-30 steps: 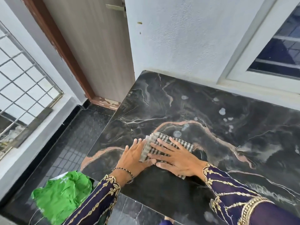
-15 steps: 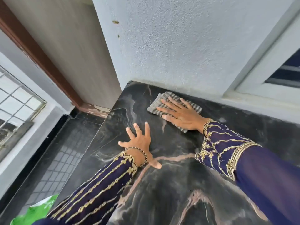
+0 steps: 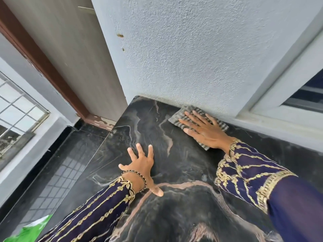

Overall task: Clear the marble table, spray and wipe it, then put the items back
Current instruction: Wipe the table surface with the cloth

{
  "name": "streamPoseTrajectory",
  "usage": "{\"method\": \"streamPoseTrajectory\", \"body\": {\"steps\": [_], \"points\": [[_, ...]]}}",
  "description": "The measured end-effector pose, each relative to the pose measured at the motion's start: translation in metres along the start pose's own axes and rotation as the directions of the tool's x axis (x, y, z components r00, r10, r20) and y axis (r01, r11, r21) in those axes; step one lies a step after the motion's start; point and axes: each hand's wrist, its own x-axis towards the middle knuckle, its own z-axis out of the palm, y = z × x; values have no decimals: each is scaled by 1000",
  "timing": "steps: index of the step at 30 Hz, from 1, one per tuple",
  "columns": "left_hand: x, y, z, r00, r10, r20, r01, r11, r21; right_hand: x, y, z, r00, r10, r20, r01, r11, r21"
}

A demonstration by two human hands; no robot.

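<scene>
The dark marble table (image 3: 183,172) butts against the rough white wall (image 3: 192,58), and its top is bare apart from the hands and a cloth. The right hand (image 3: 206,131) lies flat on the table's far edge, fingers spread, pressing the striped cloth (image 3: 178,117) down where table meets wall. The left hand (image 3: 141,165) rests nearer, palm down on the table, fingers splayed, holding nothing. A beaded bracelet (image 3: 139,179) circles its wrist.

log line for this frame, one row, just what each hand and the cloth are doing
phase: wiping | right hand: flat on checked cloth at wall edge | left hand: spread on marble table, empty | items: none on table in view
</scene>
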Motion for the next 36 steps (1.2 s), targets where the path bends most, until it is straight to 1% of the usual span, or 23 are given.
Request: {"method": "streamPoseTrajectory", "body": {"steps": [2, 4, 8, 10, 11, 13, 15, 16, 18, 21, 26, 29, 31, 34, 36], "points": [[1, 0, 0, 1000, 2, -3, -3, 1000, -3, -19, 18, 1, 999, 40, 3, -40, 999, 0], [2, 0, 0, 1000, 3, -3, -3, 1000, -9, -25, 20, 2, 997, 71, -2, -71, 997, 3], [-2, 0, -1, 1000, 8, -12, -9, 1000, -20, -31, -5, 11, 989, 146, 7, -146, 988, 56], [-9, -1, -1, 1000, 8, -25, -9, 999, -35, -45, -22, 18, 991, 133, 18, -134, 989, 64], [-12, -3, 0, 999, 7, -52, -10, 999, -43, -53, -32, 23, 993, 116, 20, -117, 991, 68], [-24, -5, 10, 982, 30, -186, -33, 999, -14, -74, -56, 33, 995, 97, 14, -98, 994, 57], [-42, -6, 30, 930, 103, -354, -87, 994, 60, -97, -82, 43, 996, 83, 15, -84, 996, 35], [-52, -4, 43, 900, 142, -413, -122, 990, 74, -108, -95, 49, 997, 78, 12, -78, 996, 32], [-73, 1, 72, 867, 176, -467, -190, 982, 17, -131, -118, 61, 998, 65, 5, -65, 997, 29], [-115, 1, 108, 861, 178, -477, -245, 966, -81, -174, -161, 80, 999, 27, -18, -27, 1000, 2], [-175, -13, 152, 862, 165, -479, -252, 960, -123, -241, -225, 112, 998, -60, -11, 60, 998, 2], [-203, -24, 169, 883, 143, -447, -232, 961, -151, -274, -259, 125, 996, -94, -1, 94, 995, -43], [-221, -31, 183, 904, 128, -408, -210, 964, -163, -299, -279, 134, 992, -127, 5, 127, 991, -46], [-231, -37, 192, 909, 124, -397, -202, 966, -161, -317, -293, 141, 980, -198, -22, 195, 976, -97], [-237, -37, 197, 910, 137, -391, -202, 971, -129, -331, -299, 143, 969, -245, -32, 240, 964, -114]]}}
